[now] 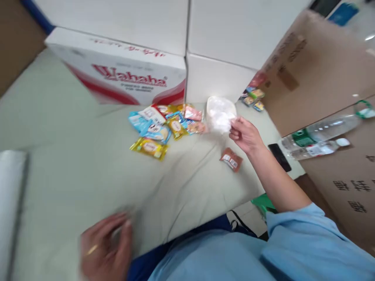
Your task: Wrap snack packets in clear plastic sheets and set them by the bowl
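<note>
My right hand (245, 134) reaches forward and pinches the edge of a clear plastic bag (220, 113) lying on the pale table (73, 175). Just left of the bag lies a heap of several small snack packets (164, 125) in yellow, blue, white and pink. A brown packet (231, 159) lies alone under my right wrist. My left hand (105, 246) hovers low at the table's near edge, smeared by motion, fingers curled, with a ring on one finger; whether it holds anything is unclear.
White cartons (123, 74) stand along the back, one printed with red lettering. Brown cardboard boxes (316, 66) rise at the right, with two plastic water bottles (322, 134) lying on one. A few more packets (253, 97) and a dark phone (279, 157) sit near them.
</note>
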